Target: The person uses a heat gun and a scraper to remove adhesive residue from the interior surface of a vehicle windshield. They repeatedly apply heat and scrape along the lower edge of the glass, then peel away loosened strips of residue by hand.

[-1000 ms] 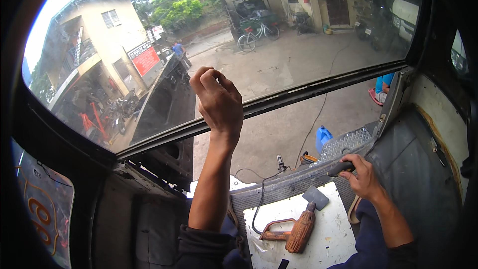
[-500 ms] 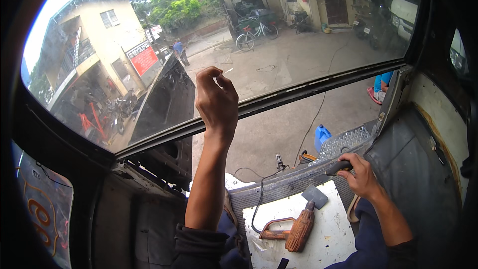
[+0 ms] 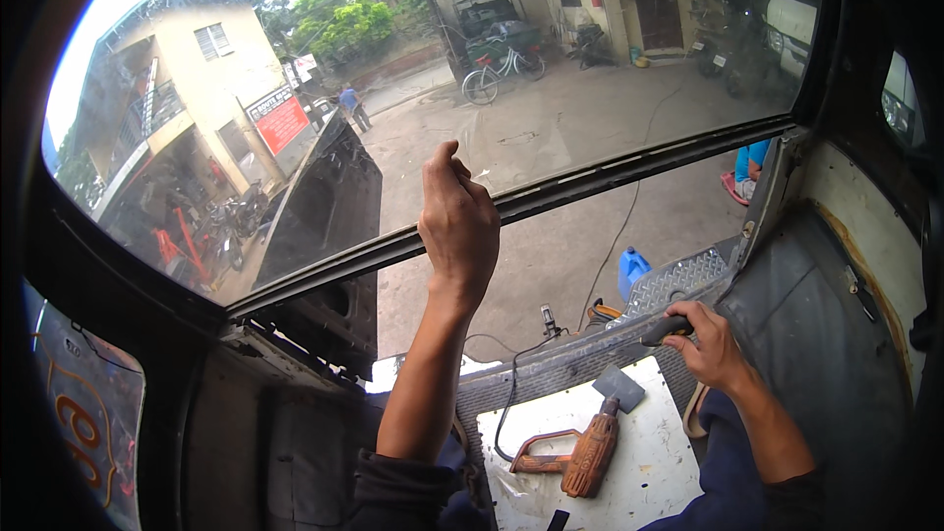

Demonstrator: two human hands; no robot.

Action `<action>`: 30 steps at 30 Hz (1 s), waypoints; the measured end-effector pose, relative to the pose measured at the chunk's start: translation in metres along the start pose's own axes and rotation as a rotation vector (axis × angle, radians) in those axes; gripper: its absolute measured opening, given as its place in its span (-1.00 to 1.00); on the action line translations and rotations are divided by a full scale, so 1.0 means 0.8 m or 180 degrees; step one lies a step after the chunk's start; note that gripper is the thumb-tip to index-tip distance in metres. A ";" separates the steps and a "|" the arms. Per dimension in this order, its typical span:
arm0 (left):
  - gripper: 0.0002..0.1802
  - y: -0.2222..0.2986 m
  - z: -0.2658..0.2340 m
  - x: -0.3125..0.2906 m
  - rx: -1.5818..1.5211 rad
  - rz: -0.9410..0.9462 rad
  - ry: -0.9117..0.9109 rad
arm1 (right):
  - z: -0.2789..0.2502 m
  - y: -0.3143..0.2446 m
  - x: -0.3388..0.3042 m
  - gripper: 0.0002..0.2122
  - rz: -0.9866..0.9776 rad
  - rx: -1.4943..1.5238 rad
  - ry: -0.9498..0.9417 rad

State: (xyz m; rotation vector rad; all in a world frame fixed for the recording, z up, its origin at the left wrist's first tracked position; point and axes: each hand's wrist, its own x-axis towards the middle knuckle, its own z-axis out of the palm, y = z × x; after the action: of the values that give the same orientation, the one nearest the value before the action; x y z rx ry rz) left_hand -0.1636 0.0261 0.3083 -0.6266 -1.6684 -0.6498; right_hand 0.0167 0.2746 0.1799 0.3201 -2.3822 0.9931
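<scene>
My left hand (image 3: pixel 458 221) is raised in front of the large window pane (image 3: pixel 590 143), just above its lower frame. Its fingers are curled and pressed together; a small pale fleck shows beside them, but what they pinch, if anything, is hidden. Lower right, my right hand (image 3: pixel 715 346) is closed round a small dark-handled tool (image 3: pixel 666 331) with a rounded grip; its working end cannot be made out. Between my legs, an orange heat gun (image 3: pixel 587 452) lies on a white board (image 3: pixel 644 467), its nozzle by a dark grey flat square (image 3: pixel 619 388).
The black lower window frame (image 3: pixel 551 197) crosses in front of me. A cord (image 3: pixel 505 403) runs from the heat gun toward the ridged sill. Outside are a blue jug (image 3: pixel 632 272), a metal tread-plate step (image 3: pixel 678 285), a bicycle (image 3: pixel 503 71) and a seated person's blue sleeve (image 3: pixel 755 159).
My left hand has shifted right along the pane and slightly down, its fingers still curled. My right hand stays in place with the dark-handled tool.
</scene>
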 end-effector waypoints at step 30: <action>-0.49 -0.015 -0.021 -0.075 -0.0781 -0.0665 -0.1503 | 0.008 -0.001 0.001 -0.66 0.0027 -0.0032 -0.0104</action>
State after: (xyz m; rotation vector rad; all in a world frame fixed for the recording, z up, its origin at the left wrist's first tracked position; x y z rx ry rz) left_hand -0.1502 0.0021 0.2515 -0.8343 -2.1307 -0.9173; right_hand 0.0139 0.2695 0.1770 0.3251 -2.4190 0.9866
